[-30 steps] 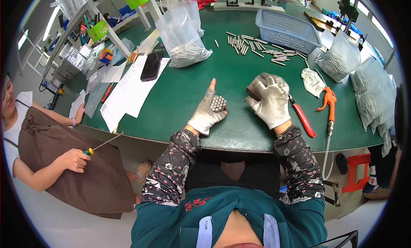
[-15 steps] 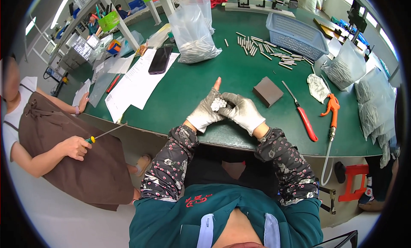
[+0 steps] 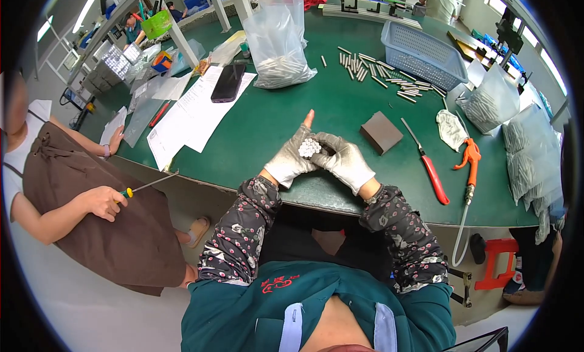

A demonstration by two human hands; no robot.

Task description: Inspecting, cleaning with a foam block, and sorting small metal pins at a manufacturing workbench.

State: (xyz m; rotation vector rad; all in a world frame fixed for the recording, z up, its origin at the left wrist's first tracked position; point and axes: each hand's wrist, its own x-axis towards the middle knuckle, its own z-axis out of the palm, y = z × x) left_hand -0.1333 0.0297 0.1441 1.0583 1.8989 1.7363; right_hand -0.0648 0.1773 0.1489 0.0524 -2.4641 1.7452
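Note:
A bundle of short metal pins [image 3: 309, 148] shows its round, shiny ends between my two gloved hands, above the table's near edge. My left hand [image 3: 288, 161] is wrapped round it, with a bare fingertip pointing up and away. From the other side, my right hand [image 3: 347, 163] closes on the same bundle, its fingers bent; the pins' lengths are hidden. Right of my hands lies a dark brown block [image 3: 381, 133]. Farther right is a file with a red handle [image 3: 433, 179]. Loose pins [image 3: 380, 72] are scattered beyond the block.
A blue plastic basket [image 3: 424, 55] stands behind the loose pins. Bags of pins stand at back left [image 3: 281, 69] and right [image 3: 486, 103]. An orange air gun [image 3: 471, 157] lies at right; papers [image 3: 193, 118] and a phone [image 3: 229, 83] at left. A co-worker's hand [image 3: 104, 202] holds a screwdriver.
My hands keep the same hold on the bundle. The view has shifted slightly, and the co-worker's hand at left has moved a little.

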